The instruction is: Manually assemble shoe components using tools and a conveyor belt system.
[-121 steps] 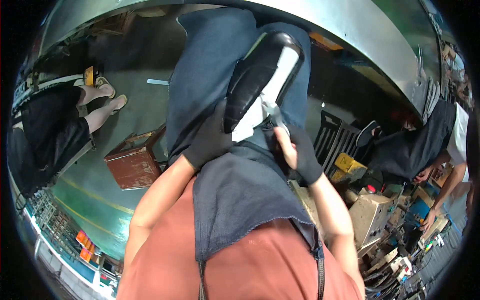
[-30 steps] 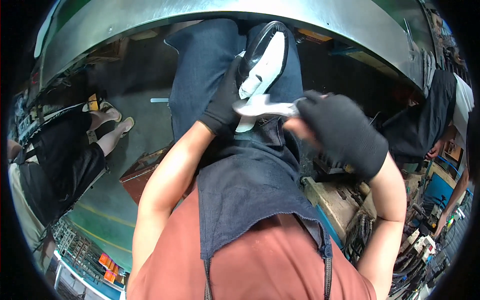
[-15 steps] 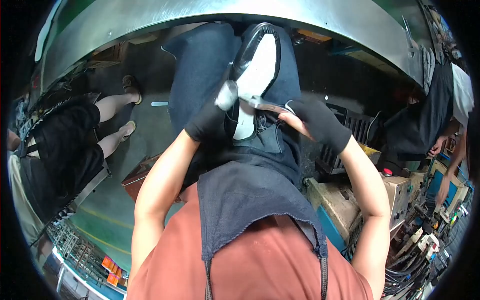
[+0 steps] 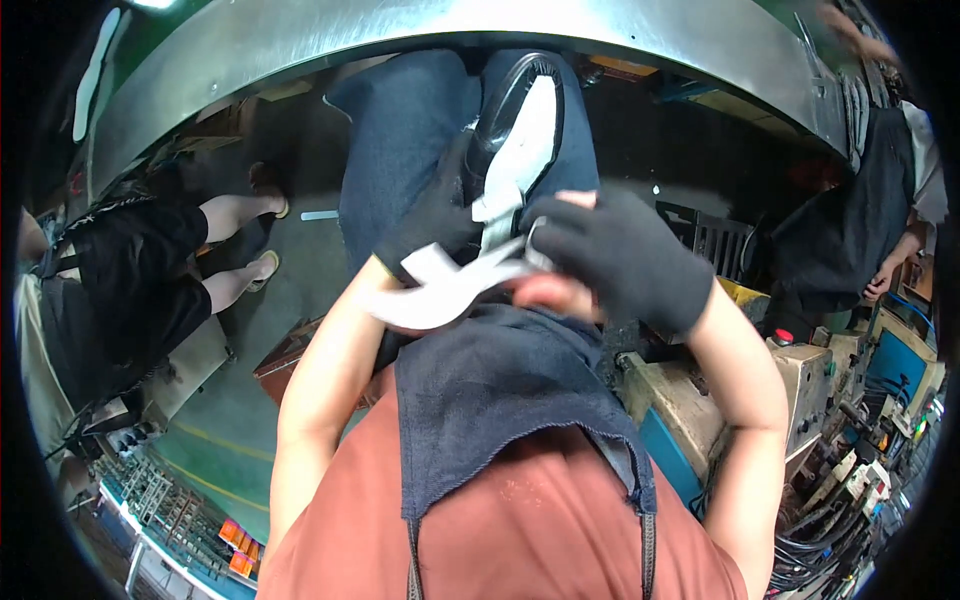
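A black shoe (image 4: 490,125) with a white sole face (image 4: 532,125) turned up rests on my thighs, toe pointing away from me. My left hand (image 4: 432,218), in a black glove with bare fingertips, grips the shoe's left side near the heel; its fingers are partly hidden. Over the heel end, my right hand (image 4: 610,255), gloved the same way, is closed on a metal hand tool (image 4: 515,262), too blurred to name its kind. A curved white piece (image 4: 435,300), smeared by motion, extends from the tool toward my left wrist. A white flap (image 4: 497,203) stands up across the shoe's middle.
A metal table edge (image 4: 420,22) curves across the far side. Machine parts (image 4: 665,400) with a red button (image 4: 783,337) stand at the right, beside a co-worker's dark apron (image 4: 840,220). Another person's legs (image 4: 235,215) are at the left, near a brown crate (image 4: 285,365).
My right hand and the tool have moved toward me and left. The white piece now sticks out over my left wrist, and a flap has risen on the sole face.
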The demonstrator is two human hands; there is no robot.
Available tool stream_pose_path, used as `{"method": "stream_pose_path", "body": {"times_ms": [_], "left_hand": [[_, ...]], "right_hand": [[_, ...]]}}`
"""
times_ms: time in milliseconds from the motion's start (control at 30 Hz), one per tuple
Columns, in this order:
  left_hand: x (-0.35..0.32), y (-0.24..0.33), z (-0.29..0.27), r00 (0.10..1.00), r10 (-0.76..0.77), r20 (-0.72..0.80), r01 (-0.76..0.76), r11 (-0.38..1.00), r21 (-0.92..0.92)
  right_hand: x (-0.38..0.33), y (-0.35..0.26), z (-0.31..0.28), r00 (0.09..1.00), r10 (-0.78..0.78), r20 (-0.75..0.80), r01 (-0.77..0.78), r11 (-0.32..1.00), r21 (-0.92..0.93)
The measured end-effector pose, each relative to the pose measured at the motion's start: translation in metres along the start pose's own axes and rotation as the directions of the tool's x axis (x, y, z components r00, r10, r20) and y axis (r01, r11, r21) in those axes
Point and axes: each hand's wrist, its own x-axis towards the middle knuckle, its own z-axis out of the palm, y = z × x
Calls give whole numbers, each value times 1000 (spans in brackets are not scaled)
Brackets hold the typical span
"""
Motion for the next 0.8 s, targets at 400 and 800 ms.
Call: {"method": "stream_pose_path", "body": {"times_ms": [400, 800], "left_hand": [[34, -43, 7, 943, -333, 23, 215, 552, -806], [34, -28, 7, 992, -79, -95, 46, 950, -310]], "right_hand": [[-42, 46, 21, 831, 556, 1, -527, 788, 318], [-12, 42, 20, 874, 485, -31, -445, 823, 352]]}}
